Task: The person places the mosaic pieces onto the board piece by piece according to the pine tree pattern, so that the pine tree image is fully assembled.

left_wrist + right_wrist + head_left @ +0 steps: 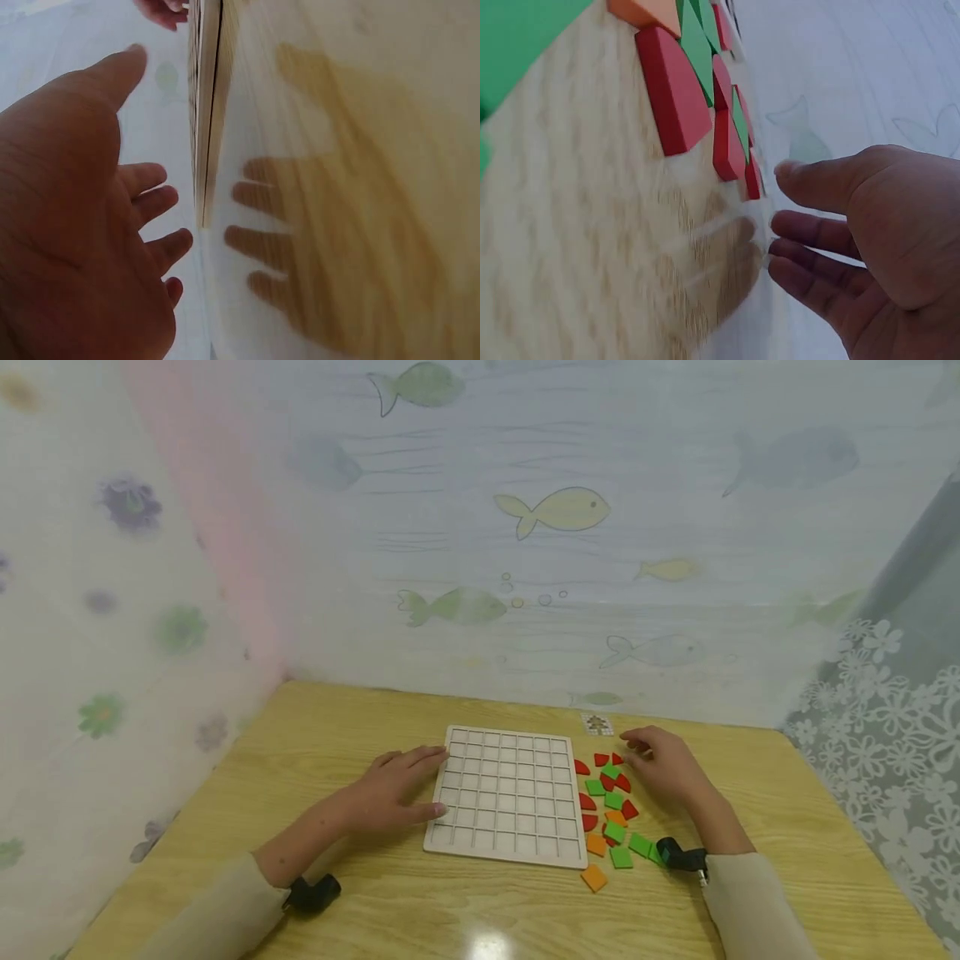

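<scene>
A pale wooden grid board (507,793) with rows of square cells lies flat on the table. My left hand (386,791) is at its left edge, fingers spread and mostly straight. In the left wrist view, the left hand (82,195) holds nothing and the board (208,105) appears edge-on. To the right of the board are several loose flat pieces: green squares (621,858), orange squares (595,878) and red rounded pieces (588,822). My right hand (663,766) hovers beside their far end. Its fingers bend loosely around nothing, as the right wrist view confirms.
A small card (597,724) with a brown tree-like pattern lies behind the pieces. The wooden table (337,710) meets a fish-printed curtain (555,610) at the back. A black wrist camera (681,857) overlaps the nearby green pieces in the head view.
</scene>
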The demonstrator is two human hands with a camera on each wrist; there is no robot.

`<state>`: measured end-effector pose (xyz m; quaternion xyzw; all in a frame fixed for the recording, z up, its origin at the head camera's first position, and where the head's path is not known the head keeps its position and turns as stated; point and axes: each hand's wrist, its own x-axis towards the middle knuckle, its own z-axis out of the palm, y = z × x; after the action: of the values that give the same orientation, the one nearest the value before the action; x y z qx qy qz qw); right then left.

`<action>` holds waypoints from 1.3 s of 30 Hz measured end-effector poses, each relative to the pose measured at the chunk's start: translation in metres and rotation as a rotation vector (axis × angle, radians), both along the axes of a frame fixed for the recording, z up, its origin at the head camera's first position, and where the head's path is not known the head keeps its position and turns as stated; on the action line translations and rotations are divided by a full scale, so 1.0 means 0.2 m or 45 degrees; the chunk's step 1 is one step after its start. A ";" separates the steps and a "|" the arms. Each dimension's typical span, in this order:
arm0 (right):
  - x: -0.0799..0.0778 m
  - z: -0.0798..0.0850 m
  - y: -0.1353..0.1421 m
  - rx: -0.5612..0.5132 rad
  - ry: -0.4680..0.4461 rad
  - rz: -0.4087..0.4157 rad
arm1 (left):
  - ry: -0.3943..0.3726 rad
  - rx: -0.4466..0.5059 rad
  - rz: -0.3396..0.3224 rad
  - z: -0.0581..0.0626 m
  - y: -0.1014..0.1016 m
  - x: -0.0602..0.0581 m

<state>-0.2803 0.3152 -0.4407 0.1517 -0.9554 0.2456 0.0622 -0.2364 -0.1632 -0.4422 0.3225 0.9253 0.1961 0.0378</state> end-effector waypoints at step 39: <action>-0.04 -0.02 -0.03 0.020 -0.044 0.144 | -0.183 -0.108 -0.139 0.01 0.02 0.05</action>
<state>-0.2892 0.3090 -0.4457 0.2017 -0.9481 0.2439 0.0305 -0.2261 -0.1592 -0.4393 0.3555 0.9087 0.1771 0.1283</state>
